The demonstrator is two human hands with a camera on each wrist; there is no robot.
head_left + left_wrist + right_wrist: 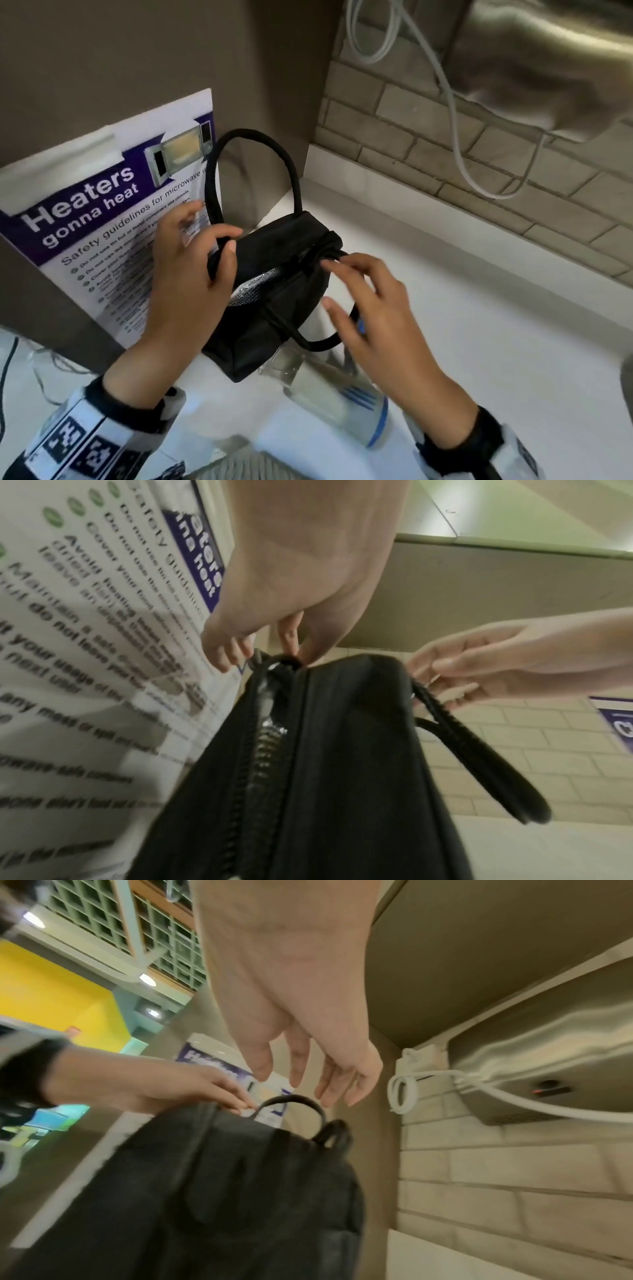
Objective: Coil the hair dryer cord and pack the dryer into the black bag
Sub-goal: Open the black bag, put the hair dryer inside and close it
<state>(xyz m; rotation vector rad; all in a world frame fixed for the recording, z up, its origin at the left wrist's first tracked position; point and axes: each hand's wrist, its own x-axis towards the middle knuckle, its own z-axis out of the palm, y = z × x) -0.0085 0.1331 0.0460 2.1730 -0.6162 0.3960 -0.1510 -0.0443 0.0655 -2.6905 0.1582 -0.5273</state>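
Observation:
The black bag (291,240) stands on the white counter (496,342), its zip partly open over a silver lining (251,286). My left hand (226,243) pinches the bag's left end by the zip; the left wrist view shows those fingertips (289,642) on the top of the bag (325,777). Over the bag's right end my right hand (327,282) hovers with loosely spread fingers, holding nothing; the right wrist view shows it (308,1088) above the bag (222,1191). A blurred white and blue object (342,407), seemingly the hair dryer, lies in front of the bag.
A microwave safety poster (85,222) leans on the panel just left of the bag. A steel wall-mounted unit (548,61) with a hanging white cable (452,113) sits on the brick wall (411,144) at the back right. A clear plastic piece (284,363) lies by the bag.

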